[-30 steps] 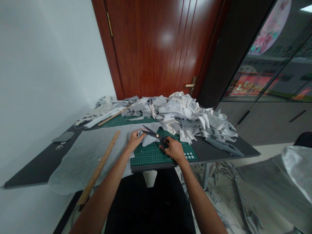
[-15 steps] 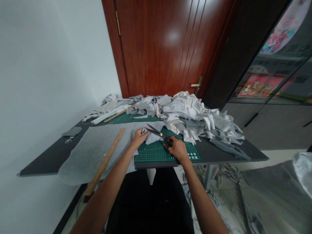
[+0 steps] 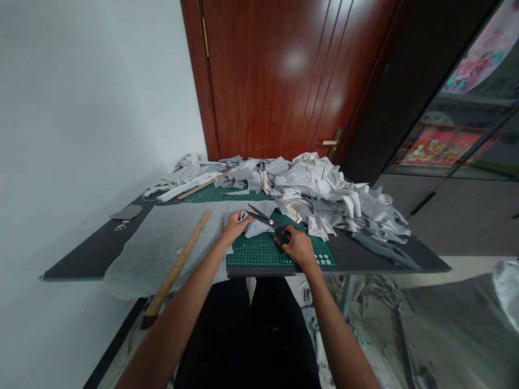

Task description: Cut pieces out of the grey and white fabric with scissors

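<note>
My right hand [image 3: 299, 246] is closed round the handles of black scissors [image 3: 271, 222]. Their blades are parted and point left, toward my other hand. My left hand [image 3: 234, 227] pinches a bunched edge of light grey fabric [image 3: 158, 232] beside the blade tips; whether the blades touch the cloth I cannot tell. The fabric spreads leftward over the table and hangs past its front edge. A folded flap of it lies under the scissors. Across the fabric lies a wooden ruler [image 3: 182, 262], its near end jutting past the table edge.
A green cutting mat [image 3: 259, 254] lies on the dark table [image 3: 89, 251]. Along the back and right a large heap of cloth scraps [image 3: 316, 183] is piled. A second wooden strip [image 3: 203, 185] rests at the back left. More scraps [image 3: 377, 292] litter the floor.
The whole view has shifted slightly, so the scene sits a little further right. Both hands keep their hold on fabric and scissors; the blades remain parted.
</note>
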A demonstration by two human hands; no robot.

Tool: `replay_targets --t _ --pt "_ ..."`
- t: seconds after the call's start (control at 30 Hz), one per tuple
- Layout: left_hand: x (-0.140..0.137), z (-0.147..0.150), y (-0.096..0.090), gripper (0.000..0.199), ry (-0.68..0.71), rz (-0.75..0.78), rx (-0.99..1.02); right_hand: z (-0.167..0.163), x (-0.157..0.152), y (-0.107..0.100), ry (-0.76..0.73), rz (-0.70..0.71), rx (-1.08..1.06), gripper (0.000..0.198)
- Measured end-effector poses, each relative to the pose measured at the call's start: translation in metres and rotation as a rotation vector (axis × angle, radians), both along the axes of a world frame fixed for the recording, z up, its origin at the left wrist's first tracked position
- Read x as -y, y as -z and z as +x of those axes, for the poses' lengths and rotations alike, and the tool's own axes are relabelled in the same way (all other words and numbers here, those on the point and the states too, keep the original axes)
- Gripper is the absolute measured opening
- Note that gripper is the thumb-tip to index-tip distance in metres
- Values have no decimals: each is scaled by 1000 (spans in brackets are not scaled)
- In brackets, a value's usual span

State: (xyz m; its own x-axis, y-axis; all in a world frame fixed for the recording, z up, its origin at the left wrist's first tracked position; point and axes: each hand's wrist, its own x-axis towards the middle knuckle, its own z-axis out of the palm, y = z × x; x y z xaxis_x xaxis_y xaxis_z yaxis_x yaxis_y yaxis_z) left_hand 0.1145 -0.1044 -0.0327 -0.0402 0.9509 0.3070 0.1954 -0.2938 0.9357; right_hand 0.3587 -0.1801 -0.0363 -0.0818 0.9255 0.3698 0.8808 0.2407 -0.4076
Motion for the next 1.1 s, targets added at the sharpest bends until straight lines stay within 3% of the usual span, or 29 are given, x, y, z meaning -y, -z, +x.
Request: replay_targets --t 1.1 --pt "6 7 -3 41 25 11 91 5 -3 8 -26 68 -13 27"
